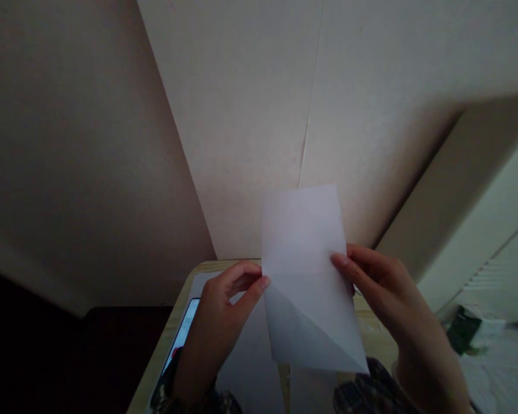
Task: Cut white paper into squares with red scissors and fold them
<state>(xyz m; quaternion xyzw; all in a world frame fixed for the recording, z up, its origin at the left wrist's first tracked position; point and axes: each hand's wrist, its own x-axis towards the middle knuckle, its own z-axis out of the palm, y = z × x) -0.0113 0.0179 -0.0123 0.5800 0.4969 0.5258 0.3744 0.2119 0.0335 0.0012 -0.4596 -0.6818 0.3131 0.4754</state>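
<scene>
A white sheet of paper (306, 247) is held up above a small wooden table (207, 266), with a diagonal crease across its lower part. My left hand (227, 316) pinches the sheet's left edge between thumb and fingers. At the right edge, my right hand (388, 293) holds the same sheet, thumb on the near face and fingers behind. More white paper (250, 356) lies on the table below. A phone (185, 328) with a lit screen is partly hidden behind my left hand and wrist.
Behind the table rises a pale wall (250, 115) with a thin crack or cable running down it. A light-coloured piece of furniture (492, 201) stands at the right. Blurred white and dark green items (464, 330) are at the lower right.
</scene>
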